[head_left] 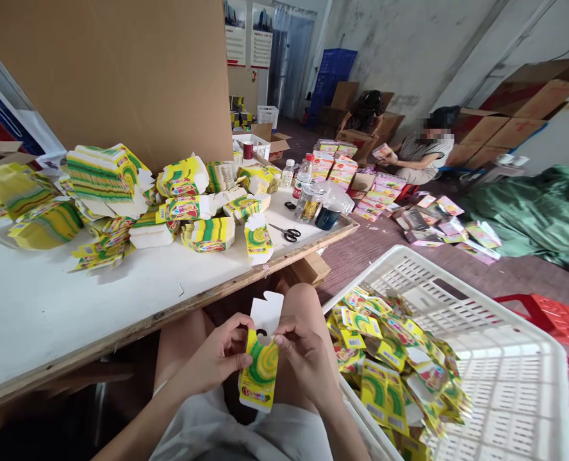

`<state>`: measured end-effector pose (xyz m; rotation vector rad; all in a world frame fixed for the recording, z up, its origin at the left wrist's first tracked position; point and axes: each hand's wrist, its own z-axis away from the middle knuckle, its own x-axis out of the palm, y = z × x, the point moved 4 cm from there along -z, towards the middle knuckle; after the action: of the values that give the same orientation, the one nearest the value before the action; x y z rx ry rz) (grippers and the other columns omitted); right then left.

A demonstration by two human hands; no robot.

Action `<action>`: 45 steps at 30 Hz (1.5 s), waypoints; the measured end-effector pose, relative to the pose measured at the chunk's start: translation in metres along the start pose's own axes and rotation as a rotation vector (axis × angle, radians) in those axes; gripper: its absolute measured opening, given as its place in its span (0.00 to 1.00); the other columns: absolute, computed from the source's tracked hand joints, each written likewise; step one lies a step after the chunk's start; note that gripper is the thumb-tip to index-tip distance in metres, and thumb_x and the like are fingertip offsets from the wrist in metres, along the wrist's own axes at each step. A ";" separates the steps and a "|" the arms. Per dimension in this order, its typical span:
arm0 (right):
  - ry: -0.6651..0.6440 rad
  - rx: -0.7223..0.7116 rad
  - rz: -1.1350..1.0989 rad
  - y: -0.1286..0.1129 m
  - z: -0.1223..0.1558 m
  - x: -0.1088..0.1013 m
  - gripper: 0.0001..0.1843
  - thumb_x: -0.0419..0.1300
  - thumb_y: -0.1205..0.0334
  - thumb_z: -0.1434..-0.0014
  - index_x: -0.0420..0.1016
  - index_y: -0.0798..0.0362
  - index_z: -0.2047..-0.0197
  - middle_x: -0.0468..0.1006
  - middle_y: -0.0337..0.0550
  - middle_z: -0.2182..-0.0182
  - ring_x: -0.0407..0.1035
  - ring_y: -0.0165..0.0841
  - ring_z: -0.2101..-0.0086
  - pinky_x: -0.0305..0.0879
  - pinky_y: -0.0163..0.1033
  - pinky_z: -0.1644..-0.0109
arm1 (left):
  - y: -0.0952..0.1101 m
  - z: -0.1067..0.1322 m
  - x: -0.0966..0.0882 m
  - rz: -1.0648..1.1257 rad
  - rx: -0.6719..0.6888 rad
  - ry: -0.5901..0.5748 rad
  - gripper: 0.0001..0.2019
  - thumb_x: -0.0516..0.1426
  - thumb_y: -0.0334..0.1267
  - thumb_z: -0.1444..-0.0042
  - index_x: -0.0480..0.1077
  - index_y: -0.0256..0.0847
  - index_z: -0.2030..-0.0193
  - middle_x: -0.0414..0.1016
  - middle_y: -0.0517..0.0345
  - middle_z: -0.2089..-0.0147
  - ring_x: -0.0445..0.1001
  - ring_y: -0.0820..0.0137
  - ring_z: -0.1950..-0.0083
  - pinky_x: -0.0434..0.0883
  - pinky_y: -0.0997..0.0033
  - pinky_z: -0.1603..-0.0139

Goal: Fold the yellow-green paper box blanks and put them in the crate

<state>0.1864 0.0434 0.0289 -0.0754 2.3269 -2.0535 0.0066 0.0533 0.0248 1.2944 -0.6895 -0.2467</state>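
Observation:
Above my lap I hold a small yellow and green printed carton (261, 374), its white top flap raised and its mouth open. My left hand (229, 349) pinches the carton's left edge near the top, thumb across the printed front. At the upper right corner, my right hand (301, 352) grips the edge beside the flap between thumb and fingers. On the table, a single flat carton (258, 238) lies near the front edge, with stacks of flat cartons (104, 176) behind and to the left.
To my right, a white plastic basket (505, 378) holds a heap of similar cartons (385, 378). Black scissors (290, 234), a glass jar (308, 203) and bottles stand or lie on the table's (121, 307) right end. A red stool (553, 320) is beyond the basket. Two people sit farther back among boxes.

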 end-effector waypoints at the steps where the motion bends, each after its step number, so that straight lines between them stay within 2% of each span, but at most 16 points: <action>1: 0.047 0.009 -0.015 0.001 0.000 0.000 0.08 0.64 0.55 0.38 0.78 0.49 0.61 0.78 0.43 0.65 0.72 0.37 0.63 0.68 0.39 0.58 | 0.001 0.000 0.000 0.003 0.012 0.010 0.21 0.65 0.40 0.43 0.61 0.46 0.48 0.79 0.56 0.57 0.78 0.69 0.61 0.71 0.71 0.59; 3: 0.130 0.032 -0.041 0.005 -0.001 -0.001 0.15 0.66 0.55 0.40 0.76 0.48 0.51 0.79 0.44 0.61 0.74 0.39 0.61 0.70 0.41 0.56 | 0.003 -0.001 0.001 0.002 0.027 0.028 0.30 0.64 0.38 0.42 0.53 0.50 0.38 0.80 0.54 0.53 0.79 0.67 0.58 0.72 0.67 0.56; 5: 0.148 0.009 -0.012 0.004 -0.001 -0.002 0.18 0.66 0.54 0.40 0.76 0.47 0.48 0.80 0.46 0.59 0.74 0.41 0.58 0.71 0.43 0.53 | 0.004 -0.002 0.001 -0.034 0.028 0.020 0.33 0.64 0.38 0.41 0.52 0.50 0.35 0.79 0.51 0.50 0.79 0.65 0.54 0.73 0.65 0.53; 7: 0.109 -0.056 0.068 -0.001 -0.001 -0.004 0.14 0.64 0.51 0.38 0.80 0.48 0.52 0.79 0.48 0.59 0.73 0.42 0.56 0.70 0.45 0.50 | 0.005 -0.004 0.000 -0.101 0.035 0.024 0.27 0.64 0.38 0.41 0.60 0.45 0.38 0.79 0.48 0.47 0.79 0.63 0.50 0.73 0.65 0.51; 9: 0.058 -0.107 0.125 -0.007 -0.001 -0.006 0.15 0.60 0.49 0.36 0.83 0.48 0.56 0.79 0.48 0.60 0.72 0.42 0.56 0.70 0.46 0.49 | 0.003 -0.006 -0.005 -0.157 0.059 0.089 0.21 0.63 0.37 0.41 0.66 0.43 0.42 0.78 0.47 0.45 0.78 0.61 0.48 0.74 0.65 0.50; 11: 0.004 -0.083 0.121 -0.008 -0.001 -0.006 0.17 0.57 0.48 0.34 0.82 0.49 0.53 0.79 0.48 0.62 0.73 0.42 0.58 0.71 0.46 0.51 | 0.000 -0.006 -0.009 -0.190 0.084 0.167 0.20 0.62 0.37 0.41 0.68 0.43 0.42 0.77 0.47 0.42 0.77 0.60 0.45 0.75 0.64 0.48; 14: -0.025 0.014 0.188 -0.002 -0.001 -0.002 0.19 0.60 0.53 0.36 0.76 0.49 0.45 0.77 0.42 0.68 0.73 0.38 0.67 0.71 0.41 0.63 | -0.004 -0.006 -0.009 -0.241 0.105 0.208 0.20 0.61 0.38 0.39 0.68 0.43 0.41 0.74 0.48 0.38 0.76 0.59 0.42 0.74 0.63 0.45; 16: 0.029 0.022 0.290 0.001 -0.002 0.001 0.20 0.62 0.57 0.38 0.74 0.50 0.44 0.77 0.41 0.68 0.70 0.34 0.71 0.68 0.37 0.69 | -0.005 -0.005 -0.006 -0.250 0.100 0.189 0.21 0.60 0.38 0.38 0.67 0.43 0.38 0.74 0.48 0.38 0.76 0.59 0.42 0.75 0.63 0.45; 20: 0.095 -0.021 0.376 0.004 -0.003 0.006 0.17 0.60 0.62 0.39 0.72 0.51 0.46 0.79 0.43 0.62 0.70 0.32 0.73 0.66 0.36 0.70 | -0.001 -0.004 0.001 -0.216 0.095 0.146 0.23 0.59 0.39 0.37 0.65 0.43 0.36 0.77 0.47 0.41 0.78 0.60 0.45 0.75 0.65 0.47; 22: 0.087 -0.006 0.380 0.006 -0.001 0.007 0.18 0.60 0.62 0.40 0.70 0.51 0.46 0.79 0.42 0.64 0.71 0.33 0.73 0.66 0.36 0.70 | 0.000 -0.004 0.002 -0.195 0.082 0.152 0.23 0.60 0.39 0.38 0.65 0.43 0.37 0.79 0.47 0.43 0.78 0.61 0.47 0.75 0.67 0.49; 26: 0.040 0.068 0.387 0.014 0.001 0.009 0.23 0.62 0.61 0.42 0.67 0.49 0.43 0.79 0.42 0.62 0.72 0.33 0.73 0.67 0.37 0.71 | -0.001 -0.006 0.002 -0.143 0.054 0.172 0.24 0.62 0.38 0.41 0.66 0.43 0.37 0.80 0.48 0.46 0.80 0.61 0.49 0.75 0.68 0.52; 31: 0.121 0.068 0.483 0.017 -0.001 0.007 0.20 0.61 0.62 0.42 0.70 0.49 0.45 0.77 0.38 0.69 0.69 0.33 0.77 0.65 0.37 0.72 | -0.004 -0.009 0.004 -0.110 0.043 0.190 0.25 0.62 0.38 0.42 0.67 0.43 0.37 0.80 0.47 0.46 0.80 0.60 0.50 0.75 0.67 0.53; 35: 0.023 0.009 0.390 0.010 -0.003 0.003 0.19 0.62 0.60 0.39 0.74 0.49 0.45 0.78 0.38 0.73 0.70 0.33 0.77 0.65 0.36 0.72 | -0.001 -0.008 -0.001 -0.065 -0.004 0.216 0.26 0.65 0.38 0.44 0.67 0.41 0.39 0.81 0.46 0.47 0.81 0.60 0.53 0.76 0.67 0.56; 37: -0.001 -0.005 0.324 0.006 -0.004 0.000 0.18 0.61 0.56 0.36 0.76 0.50 0.45 0.80 0.41 0.69 0.73 0.35 0.73 0.68 0.37 0.69 | 0.000 -0.008 -0.004 -0.020 -0.040 0.212 0.28 0.66 0.38 0.46 0.67 0.41 0.39 0.81 0.46 0.48 0.82 0.60 0.55 0.76 0.67 0.58; 41: 0.084 0.044 0.166 0.008 -0.006 -0.005 0.16 0.60 0.51 0.36 0.78 0.51 0.50 0.81 0.47 0.62 0.76 0.40 0.62 0.73 0.41 0.60 | -0.004 -0.011 -0.003 0.030 -0.077 0.181 0.29 0.67 0.38 0.47 0.67 0.41 0.39 0.81 0.46 0.47 0.82 0.62 0.57 0.77 0.67 0.60; 45: 0.174 0.042 -0.024 0.010 -0.004 -0.008 0.11 0.67 0.52 0.41 0.78 0.50 0.60 0.81 0.44 0.66 0.76 0.39 0.64 0.74 0.42 0.60 | -0.007 -0.019 0.012 -0.091 0.019 0.179 0.22 0.63 0.37 0.43 0.69 0.40 0.41 0.79 0.44 0.44 0.81 0.60 0.51 0.78 0.67 0.56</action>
<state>0.1936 0.0487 0.0199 0.0805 2.3881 -2.2016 0.0286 0.0602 0.0200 1.3495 -0.4824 -0.1952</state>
